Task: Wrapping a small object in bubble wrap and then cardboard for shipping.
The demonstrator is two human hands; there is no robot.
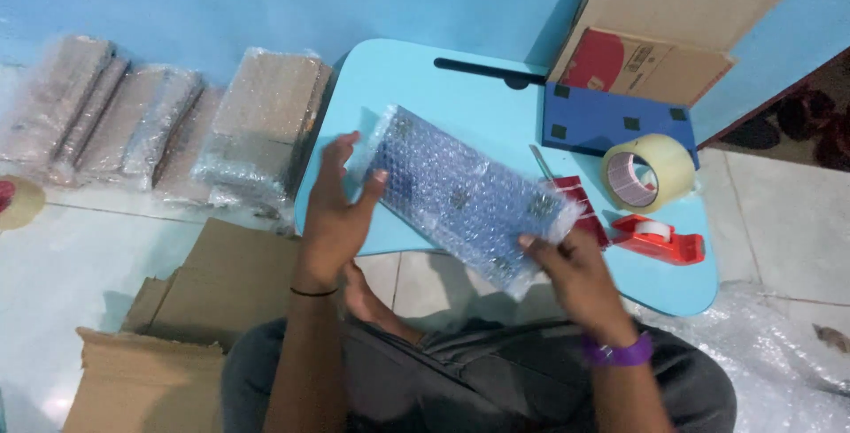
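A flat blue item wrapped in clear bubble wrap is held tilted over a light blue lap table. My left hand grips its left end with the thumb on top. My right hand holds the lower right end, fingers curled under the wrap. A purple band sits on my right wrist and a thin black band on my left wrist.
On the table's right side lie a roll of clear packing tape, a red tape dispenser, a dark blue flat panel and a small cutter. Bubble-wrapped parcels line the wall at left. Cardboard pieces lie on the floor; loose bubble wrap lies at right.
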